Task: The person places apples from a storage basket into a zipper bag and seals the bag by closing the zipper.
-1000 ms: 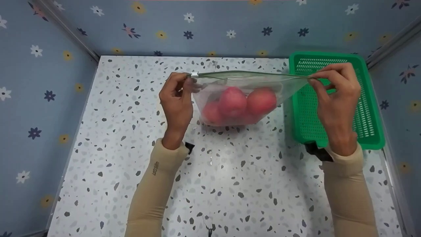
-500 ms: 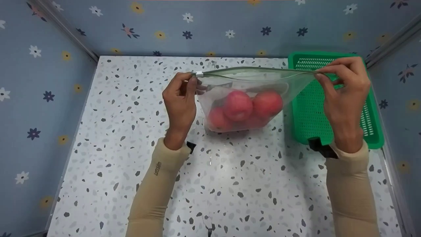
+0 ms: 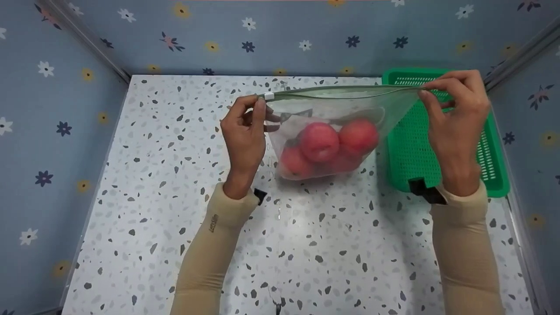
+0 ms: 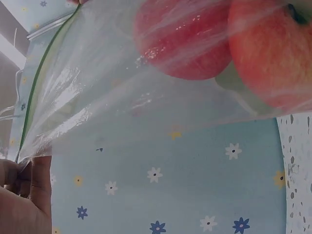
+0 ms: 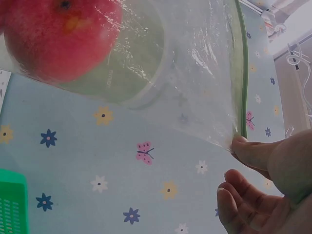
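A clear zip bag [image 3: 280, 131] with a green top edge hangs between my two hands, holding several red apples [image 3: 320, 142]. My left hand [image 3: 245, 135] pinches its left top corner, beside the white slider [image 3: 269, 96]. At the opposite top corner, my right hand [image 3: 459, 118] pinches the green strip between thumb and index finger. The strip is stretched nearly straight, with a narrow gap between its two edges. In the left wrist view, two apples [image 4: 273, 58] press against the film. One apple [image 5: 63, 39] shows through the plastic in the right wrist view.
A green perforated basket [image 3: 413, 144] stands at the right of the speckled white table [image 3: 175, 175], partly beneath my right hand. Blue flower-patterned walls [image 3: 280, 26] enclose the table at the back and both sides.
Both hands have shifted to the right with the bag, and the right hand has also gone farther back. The apples now show more fully below the stretched strip.
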`<move>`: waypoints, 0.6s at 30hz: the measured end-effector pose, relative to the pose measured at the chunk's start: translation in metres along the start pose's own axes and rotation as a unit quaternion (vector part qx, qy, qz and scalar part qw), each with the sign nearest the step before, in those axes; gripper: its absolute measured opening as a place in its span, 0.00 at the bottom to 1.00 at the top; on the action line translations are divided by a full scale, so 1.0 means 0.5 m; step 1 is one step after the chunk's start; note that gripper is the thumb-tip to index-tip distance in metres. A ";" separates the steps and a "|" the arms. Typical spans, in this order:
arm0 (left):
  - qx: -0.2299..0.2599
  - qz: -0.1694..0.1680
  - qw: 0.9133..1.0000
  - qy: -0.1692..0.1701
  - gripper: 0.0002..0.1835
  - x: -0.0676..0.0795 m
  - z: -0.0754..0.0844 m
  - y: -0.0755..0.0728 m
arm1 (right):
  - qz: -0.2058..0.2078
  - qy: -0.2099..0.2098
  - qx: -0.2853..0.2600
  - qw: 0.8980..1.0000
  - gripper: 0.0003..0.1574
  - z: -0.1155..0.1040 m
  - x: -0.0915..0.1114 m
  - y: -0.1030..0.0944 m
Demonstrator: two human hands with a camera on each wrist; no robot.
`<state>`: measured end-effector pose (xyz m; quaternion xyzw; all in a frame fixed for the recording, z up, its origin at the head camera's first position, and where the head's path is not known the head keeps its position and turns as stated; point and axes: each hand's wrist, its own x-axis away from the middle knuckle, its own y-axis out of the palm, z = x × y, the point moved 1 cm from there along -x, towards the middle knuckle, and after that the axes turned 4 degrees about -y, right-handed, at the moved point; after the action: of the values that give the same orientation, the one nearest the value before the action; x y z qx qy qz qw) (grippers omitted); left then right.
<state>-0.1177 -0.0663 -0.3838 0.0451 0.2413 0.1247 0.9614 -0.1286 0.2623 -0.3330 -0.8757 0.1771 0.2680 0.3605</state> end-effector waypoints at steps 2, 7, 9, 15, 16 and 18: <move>0.013 0.004 1.000 -0.014 0.07 0.002 0.000 0.004 | -0.001 -0.004 0.001 1.000 0.10 0.002 0.002 0.002; 0.037 0.018 0.998 -0.037 0.08 0.006 -0.001 0.013 | -0.002 -0.020 0.004 1.000 0.13 0.004 0.012 0.006; 0.046 0.024 0.998 -0.042 0.08 0.007 -0.002 0.017 | 0.000 -0.024 0.007 1.000 0.13 0.004 0.017 0.008; 0.070 0.044 0.995 -0.064 0.08 0.011 -0.002 0.029 | 0.006 -0.019 0.019 1.000 0.13 0.003 0.031 0.012; 0.073 0.046 0.994 -0.066 0.08 0.012 -0.002 0.031 | 0.007 -0.016 0.022 1.000 0.14 0.002 0.033 0.013; 0.078 0.051 0.993 -0.069 0.08 0.014 -0.001 0.035 | 0.009 -0.006 0.030 0.999 0.13 -0.002 0.036 0.014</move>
<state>-0.1158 -0.0476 -0.3846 0.1405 0.1802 0.1514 0.9617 -0.1173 0.2546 -0.3470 -0.8612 0.1909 0.2713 0.3851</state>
